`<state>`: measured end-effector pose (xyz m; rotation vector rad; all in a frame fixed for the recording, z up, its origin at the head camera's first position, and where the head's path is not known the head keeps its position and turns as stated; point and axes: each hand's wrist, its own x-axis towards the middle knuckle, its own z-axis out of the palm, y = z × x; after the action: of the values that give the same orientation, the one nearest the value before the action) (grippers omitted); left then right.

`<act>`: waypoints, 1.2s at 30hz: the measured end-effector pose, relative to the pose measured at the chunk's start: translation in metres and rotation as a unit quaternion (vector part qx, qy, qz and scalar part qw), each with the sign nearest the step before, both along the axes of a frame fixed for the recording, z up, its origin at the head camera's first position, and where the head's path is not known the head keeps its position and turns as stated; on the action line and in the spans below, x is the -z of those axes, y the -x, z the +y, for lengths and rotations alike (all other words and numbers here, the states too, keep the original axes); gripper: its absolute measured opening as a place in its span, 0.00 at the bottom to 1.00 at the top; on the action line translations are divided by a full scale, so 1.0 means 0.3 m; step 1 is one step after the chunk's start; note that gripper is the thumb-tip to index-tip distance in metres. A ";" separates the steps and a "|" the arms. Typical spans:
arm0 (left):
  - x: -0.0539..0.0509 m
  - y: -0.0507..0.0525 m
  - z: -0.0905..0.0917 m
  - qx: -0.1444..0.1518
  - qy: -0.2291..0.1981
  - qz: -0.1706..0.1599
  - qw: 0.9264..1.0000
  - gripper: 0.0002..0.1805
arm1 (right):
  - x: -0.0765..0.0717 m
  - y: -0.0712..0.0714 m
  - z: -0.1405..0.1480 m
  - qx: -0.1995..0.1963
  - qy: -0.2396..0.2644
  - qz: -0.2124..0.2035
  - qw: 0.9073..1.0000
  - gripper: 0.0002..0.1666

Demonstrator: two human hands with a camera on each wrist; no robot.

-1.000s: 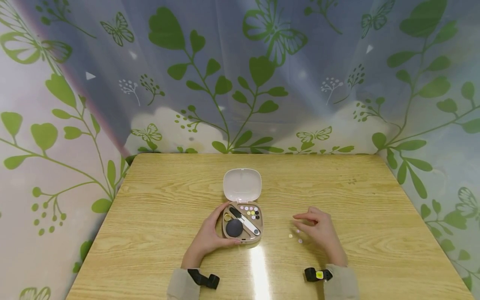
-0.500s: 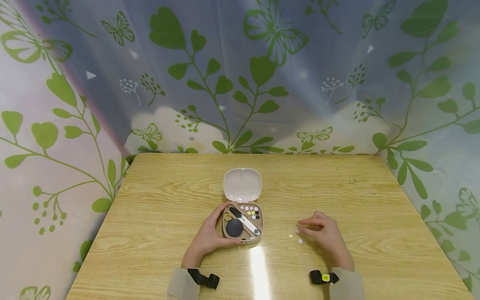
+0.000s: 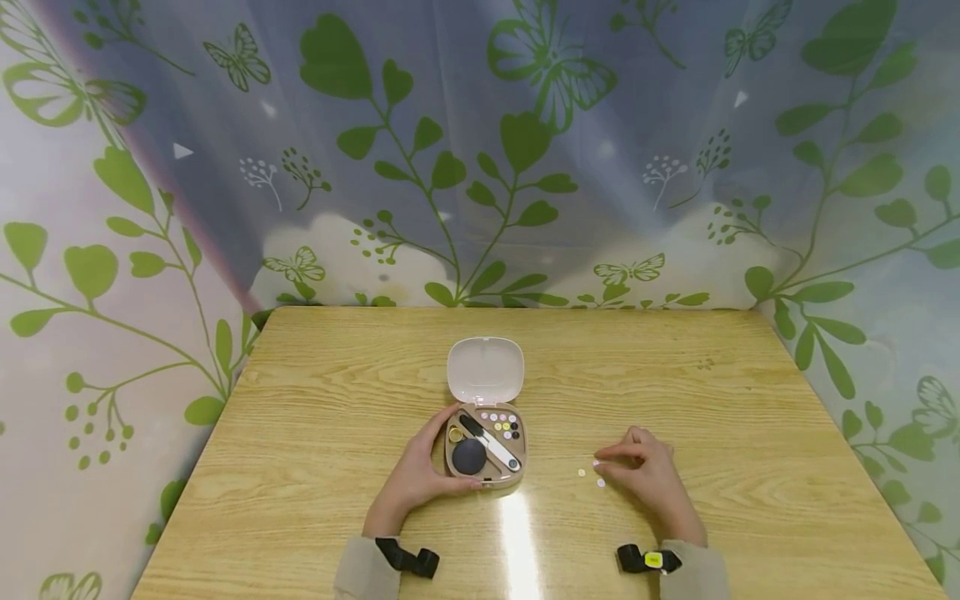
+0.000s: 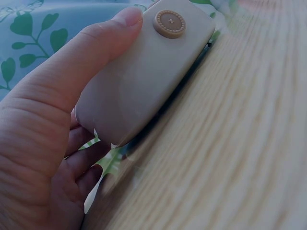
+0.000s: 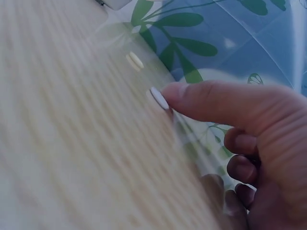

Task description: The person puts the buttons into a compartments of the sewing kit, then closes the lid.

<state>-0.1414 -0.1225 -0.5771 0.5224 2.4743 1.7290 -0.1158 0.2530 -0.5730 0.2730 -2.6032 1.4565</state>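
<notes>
My left hand (image 3: 416,471) grips the beige sewing case (image 3: 523,450) from its left side, the thumb along its front. In the left wrist view, the thumb lies beside a round button-shaped catch (image 4: 170,23). Inside the case are a dark round piece (image 3: 468,456), a white tool (image 3: 498,450), a gold ring-like piece and several small buttons (image 3: 506,426). My right hand (image 3: 648,475) has thumb and forefinger tips at either side of a small pale button (image 3: 596,462) on the table; the right wrist view hides that contact. Other fingers are curled.
The case's pale lid (image 3: 485,368) stands raised behind it. A yellowish button (image 3: 581,472) and a pale one (image 3: 601,483) lie on the wooden table (image 3: 337,375) near my right hand. Patterned curtains (image 3: 465,242) hang around the table's back and sides.
My right hand has moved a little right and toward me, and its thumb and forefinger have closed in around the pale button. My left hand and the case have stayed put.
</notes>
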 end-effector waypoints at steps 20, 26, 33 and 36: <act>-0.002 -0.002 0.003 0.001 -0.005 0.001 1.000 0.65 | 0.018 0.004 -0.009 -0.001 -0.008 0.066 0.998 0.10; 0.001 -0.002 0.006 -0.001 -0.008 -0.005 1.000 0.65 | 0.019 0.006 -0.009 0.007 -0.020 0.069 0.997 0.10; -0.061 -0.023 0.015 0.004 -0.005 -0.016 1.000 0.64 | 0.016 0.005 -0.010 0.011 -0.031 0.063 0.997 0.10; -0.113 -0.039 0.015 0.008 -0.006 -0.013 1.000 0.63 | 0.017 0.007 -0.011 0.011 -0.035 0.069 0.997 0.10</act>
<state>-0.1297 -0.1179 -0.5433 0.5156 2.4369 1.7362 -0.1181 0.2497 -0.5781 0.3398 -2.5420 1.2927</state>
